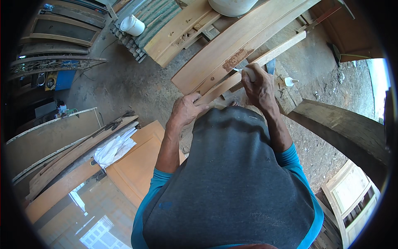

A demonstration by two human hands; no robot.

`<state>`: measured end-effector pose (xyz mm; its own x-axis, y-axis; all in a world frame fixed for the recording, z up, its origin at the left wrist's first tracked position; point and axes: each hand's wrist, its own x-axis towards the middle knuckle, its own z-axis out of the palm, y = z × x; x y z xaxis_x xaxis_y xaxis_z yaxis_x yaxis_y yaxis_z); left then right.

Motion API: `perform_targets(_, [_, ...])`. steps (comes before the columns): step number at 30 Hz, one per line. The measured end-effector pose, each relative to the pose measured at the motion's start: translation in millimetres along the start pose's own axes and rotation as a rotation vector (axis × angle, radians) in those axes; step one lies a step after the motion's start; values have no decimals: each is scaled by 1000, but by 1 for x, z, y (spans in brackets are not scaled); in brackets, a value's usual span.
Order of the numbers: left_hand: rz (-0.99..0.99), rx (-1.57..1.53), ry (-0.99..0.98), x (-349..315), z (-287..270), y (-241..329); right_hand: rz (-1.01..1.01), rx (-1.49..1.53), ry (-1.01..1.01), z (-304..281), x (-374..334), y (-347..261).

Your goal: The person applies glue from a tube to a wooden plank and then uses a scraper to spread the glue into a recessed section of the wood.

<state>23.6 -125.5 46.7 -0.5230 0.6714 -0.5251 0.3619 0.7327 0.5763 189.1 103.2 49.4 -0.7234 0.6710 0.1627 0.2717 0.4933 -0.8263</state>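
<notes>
A long, narrow wooden strip (286, 46) runs diagonally in front of me, beside a wide wooden plank (215, 56). My left hand (185, 110) is closed round the strip's near left end, thumb on top. Farther along, my right hand (260, 85) grips a small white nozzle-tipped bottle (249, 74), mostly hidden by the fingers. Its tip points left over the strip, near the plank's edge. Brown sawdust (237, 59) lies on the plank next to that tip. Right of this hand, another small white plastic piece (290, 81) rests on a board.
A thick timber beam (338, 124) juts in at right. Beyond the plank are a wooden board (178, 35), corrugated sheets (159, 20), a white bucket (132, 25) and a white tub (233, 6). Wooden panels (139, 162) and a white cloth (115, 148) lie at left.
</notes>
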Motion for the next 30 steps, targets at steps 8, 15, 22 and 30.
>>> perform_targets(8, [5, -4, 13, 1, 3, -3, 29, -22, 4, -3, 0, -3])
perform_targets(15, [-11, 14, -12, 0, 0, 0, 61, 1, 5, -3, 1, -5])
perform_targets(22, [-16, 15, -15, 0, -2, 3, 35, -5, 32, 1, 4, -3])
perform_targets(30, [-9, 3, -11, 0, 1, -1, 8, -7, 49, 2, 3, 0])
